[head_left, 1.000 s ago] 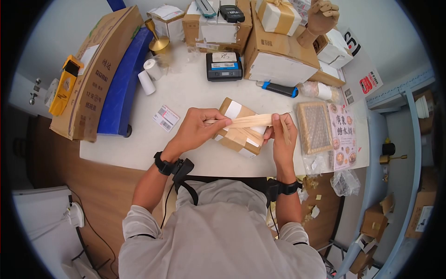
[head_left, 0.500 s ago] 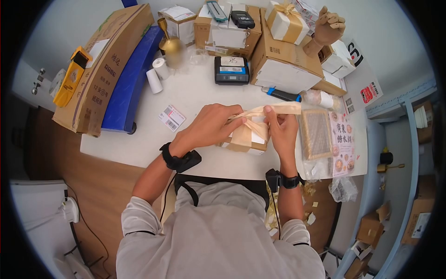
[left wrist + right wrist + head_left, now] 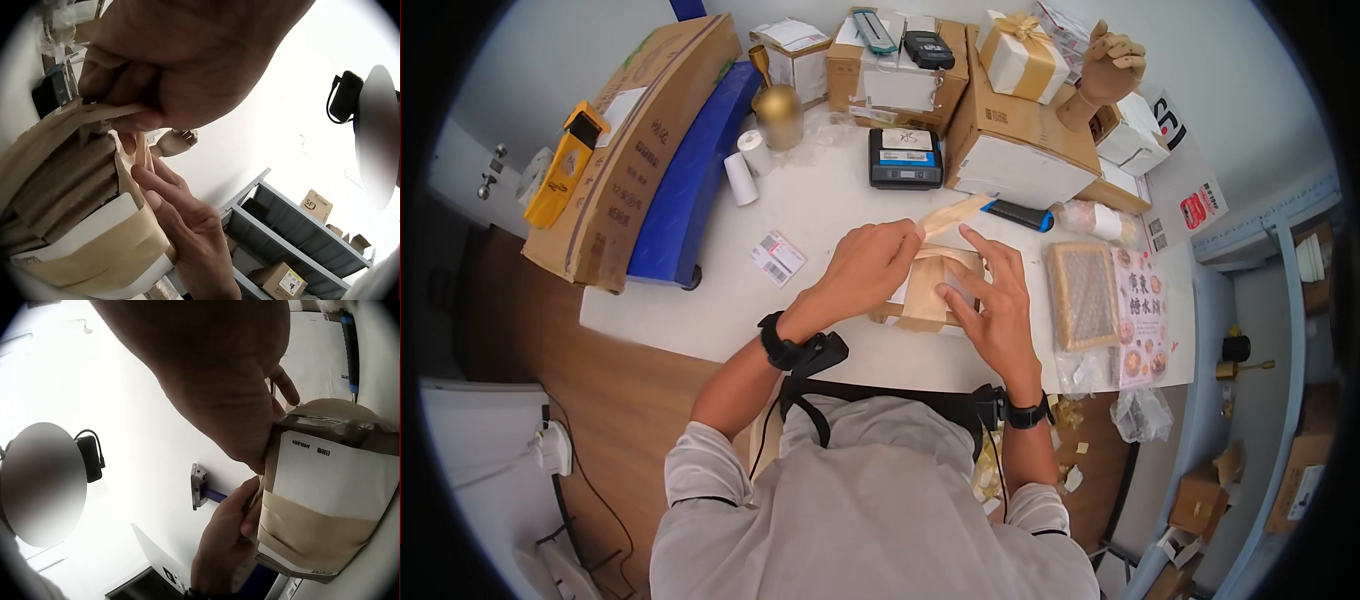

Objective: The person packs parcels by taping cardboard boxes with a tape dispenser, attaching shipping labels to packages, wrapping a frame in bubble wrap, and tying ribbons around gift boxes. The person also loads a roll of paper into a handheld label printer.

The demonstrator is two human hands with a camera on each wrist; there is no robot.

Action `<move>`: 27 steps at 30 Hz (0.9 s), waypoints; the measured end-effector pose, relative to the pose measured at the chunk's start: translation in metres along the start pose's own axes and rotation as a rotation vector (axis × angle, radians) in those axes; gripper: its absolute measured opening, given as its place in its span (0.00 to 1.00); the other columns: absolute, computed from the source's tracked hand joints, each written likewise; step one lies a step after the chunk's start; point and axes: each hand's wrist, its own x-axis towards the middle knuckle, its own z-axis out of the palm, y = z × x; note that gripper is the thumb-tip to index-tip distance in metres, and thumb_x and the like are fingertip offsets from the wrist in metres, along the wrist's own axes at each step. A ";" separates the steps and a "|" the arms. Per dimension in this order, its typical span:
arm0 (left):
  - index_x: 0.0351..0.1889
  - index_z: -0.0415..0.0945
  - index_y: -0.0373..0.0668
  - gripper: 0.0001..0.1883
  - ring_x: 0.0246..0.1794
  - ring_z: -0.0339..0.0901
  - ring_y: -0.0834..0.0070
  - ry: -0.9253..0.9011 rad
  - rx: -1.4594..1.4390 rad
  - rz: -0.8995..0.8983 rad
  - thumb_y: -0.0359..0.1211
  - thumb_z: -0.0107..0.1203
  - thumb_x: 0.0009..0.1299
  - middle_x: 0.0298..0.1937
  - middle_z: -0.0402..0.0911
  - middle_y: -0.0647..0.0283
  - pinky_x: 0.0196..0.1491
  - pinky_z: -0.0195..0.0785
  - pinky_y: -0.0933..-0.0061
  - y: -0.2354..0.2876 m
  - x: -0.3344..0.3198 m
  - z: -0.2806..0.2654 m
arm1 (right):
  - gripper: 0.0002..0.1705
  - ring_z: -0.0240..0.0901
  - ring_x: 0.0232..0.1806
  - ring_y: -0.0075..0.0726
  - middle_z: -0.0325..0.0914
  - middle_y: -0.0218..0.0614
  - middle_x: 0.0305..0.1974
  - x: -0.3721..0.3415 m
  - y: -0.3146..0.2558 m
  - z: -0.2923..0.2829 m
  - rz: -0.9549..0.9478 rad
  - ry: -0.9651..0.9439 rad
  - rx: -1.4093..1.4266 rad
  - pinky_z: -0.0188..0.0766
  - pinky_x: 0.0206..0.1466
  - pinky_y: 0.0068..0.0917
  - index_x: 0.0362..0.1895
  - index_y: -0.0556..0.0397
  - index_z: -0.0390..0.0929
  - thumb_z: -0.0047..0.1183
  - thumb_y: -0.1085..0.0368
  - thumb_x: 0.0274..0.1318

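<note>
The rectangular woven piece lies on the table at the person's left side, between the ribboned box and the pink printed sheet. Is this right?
The side is wrong: the head view shows the rectangular woven piece at the person's right. It does lie on the table between the ribboned box and the pink printed sheet.

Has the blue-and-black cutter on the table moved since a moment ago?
No. Judged against the cardboard box behind it, the cutter lies in the same place; only the view shifted.
</note>
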 end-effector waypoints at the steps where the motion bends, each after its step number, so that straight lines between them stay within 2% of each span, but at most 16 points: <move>1: 0.35 0.77 0.34 0.18 0.18 0.69 0.58 -0.027 0.015 -0.041 0.39 0.45 0.79 0.18 0.71 0.50 0.28 0.59 0.59 0.005 -0.001 -0.002 | 0.14 0.68 0.58 0.54 0.73 0.46 0.65 0.000 0.000 0.001 -0.001 0.001 0.004 0.71 0.60 0.42 0.42 0.58 0.86 0.68 0.68 0.50; 3: 0.37 0.77 0.35 0.17 0.17 0.68 0.60 -0.055 0.031 -0.080 0.40 0.46 0.79 0.16 0.70 0.52 0.27 0.59 0.59 0.013 -0.001 -0.008 | 0.18 0.67 0.60 0.56 0.67 0.49 0.69 -0.001 -0.001 0.001 0.026 -0.024 0.014 0.70 0.62 0.43 0.47 0.62 0.84 0.66 0.69 0.51; 5: 0.37 0.78 0.35 0.17 0.14 0.64 0.68 -0.139 0.019 -0.079 0.40 0.49 0.77 0.13 0.68 0.57 0.25 0.56 0.62 0.017 -0.001 -0.013 | 0.18 0.67 0.61 0.56 0.65 0.49 0.71 -0.002 -0.001 0.003 0.025 -0.033 0.001 0.69 0.63 0.43 0.49 0.62 0.83 0.65 0.70 0.52; 6: 0.37 0.78 0.35 0.17 0.14 0.64 0.68 -0.141 0.019 -0.077 0.40 0.49 0.77 0.13 0.68 0.57 0.25 0.56 0.62 0.016 -0.001 -0.014 | 0.19 0.66 0.62 0.57 0.64 0.50 0.72 -0.003 -0.001 0.003 0.024 -0.045 -0.014 0.69 0.63 0.43 0.50 0.63 0.82 0.64 0.70 0.52; 8: 0.37 0.81 0.35 0.15 0.16 0.61 0.76 -0.271 -0.063 -0.067 0.39 0.53 0.76 0.15 0.68 0.60 0.24 0.55 0.67 0.013 0.001 -0.019 | 0.20 0.66 0.62 0.57 0.63 0.49 0.72 -0.003 -0.001 0.003 0.028 -0.043 -0.010 0.68 0.64 0.43 0.51 0.62 0.82 0.64 0.71 0.52; 10: 0.37 0.82 0.35 0.15 0.17 0.60 0.78 -0.308 -0.121 -0.025 0.38 0.55 0.75 0.16 0.68 0.61 0.24 0.54 0.69 0.001 0.002 -0.018 | 0.20 0.66 0.63 0.56 0.62 0.49 0.73 -0.002 -0.002 0.004 0.031 -0.044 -0.004 0.68 0.64 0.43 0.51 0.62 0.82 0.64 0.72 0.52; 14: 0.37 0.84 0.34 0.14 0.21 0.60 0.83 -0.343 -0.179 0.100 0.38 0.59 0.74 0.18 0.70 0.66 0.24 0.53 0.74 0.002 -0.002 -0.020 | 0.15 0.66 0.62 0.55 0.67 0.48 0.70 0.001 0.000 0.005 0.029 -0.041 0.035 0.69 0.63 0.42 0.45 0.60 0.83 0.64 0.72 0.51; 16: 0.36 0.84 0.34 0.15 0.21 0.60 0.84 -0.322 -0.189 0.030 0.39 0.60 0.74 0.18 0.70 0.67 0.24 0.53 0.75 0.007 -0.002 -0.022 | 0.12 0.67 0.62 0.55 0.69 0.47 0.68 0.002 0.004 0.004 0.000 -0.037 0.039 0.70 0.61 0.40 0.42 0.59 0.83 0.64 0.72 0.51; 18: 0.36 0.84 0.34 0.16 0.20 0.60 0.85 -0.304 -0.205 -0.035 0.40 0.60 0.74 0.17 0.70 0.69 0.24 0.52 0.75 0.008 -0.002 -0.024 | 0.06 0.71 0.58 0.49 0.76 0.43 0.61 0.003 0.005 0.001 0.087 -0.006 0.239 0.70 0.57 0.35 0.32 0.59 0.80 0.65 0.71 0.51; 19: 0.35 0.84 0.34 0.17 0.20 0.59 0.85 -0.244 -0.185 -0.079 0.41 0.61 0.73 0.17 0.69 0.70 0.24 0.52 0.75 0.007 -0.001 -0.025 | 0.06 0.71 0.58 0.49 0.76 0.43 0.61 0.002 0.011 0.000 0.087 -0.009 0.239 0.70 0.57 0.35 0.32 0.59 0.80 0.65 0.71 0.51; 21: 0.34 0.83 0.34 0.18 0.19 0.58 0.85 -0.187 -0.167 -0.124 0.43 0.62 0.72 0.16 0.68 0.71 0.24 0.51 0.75 0.007 -0.002 -0.027 | 0.10 0.74 0.54 0.40 0.81 0.39 0.53 -0.003 0.026 0.000 0.173 0.046 0.526 0.69 0.54 0.32 0.25 0.59 0.75 0.63 0.72 0.54; 22: 0.32 0.82 0.35 0.17 0.19 0.57 0.86 -0.138 -0.115 -0.152 0.42 0.63 0.71 0.15 0.65 0.72 0.23 0.50 0.75 0.009 -0.002 -0.028 | 0.10 0.74 0.54 0.40 0.81 0.39 0.53 -0.005 0.028 -0.002 0.173 0.044 0.526 0.69 0.54 0.32 0.25 0.59 0.75 0.63 0.72 0.54; 24: 0.31 0.81 0.35 0.17 0.18 0.55 0.86 -0.088 -0.064 -0.183 0.42 0.64 0.70 0.14 0.63 0.73 0.23 0.49 0.75 0.007 -0.004 -0.029 | 0.15 0.76 0.50 0.35 0.83 0.39 0.49 -0.008 0.030 -0.006 0.474 0.167 0.673 0.69 0.54 0.31 0.21 0.59 0.71 0.60 0.70 0.59; 25: 0.31 0.80 0.36 0.16 0.18 0.54 0.86 -0.046 -0.069 -0.142 0.41 0.65 0.70 0.14 0.61 0.73 0.23 0.48 0.75 0.003 -0.004 -0.028 | 0.15 0.76 0.50 0.35 0.83 0.39 0.49 -0.010 0.036 -0.007 0.474 0.164 0.673 0.69 0.54 0.31 0.21 0.59 0.71 0.60 0.70 0.59; 27: 0.31 0.79 0.37 0.15 0.18 0.52 0.86 -0.003 -0.076 -0.102 0.40 0.65 0.69 0.13 0.59 0.73 0.24 0.48 0.75 -0.003 -0.004 -0.024 | 0.17 0.77 0.46 0.33 0.84 0.38 0.45 -0.014 0.046 -0.006 0.628 0.237 0.590 0.68 0.59 0.33 0.21 0.57 0.70 0.56 0.67 0.64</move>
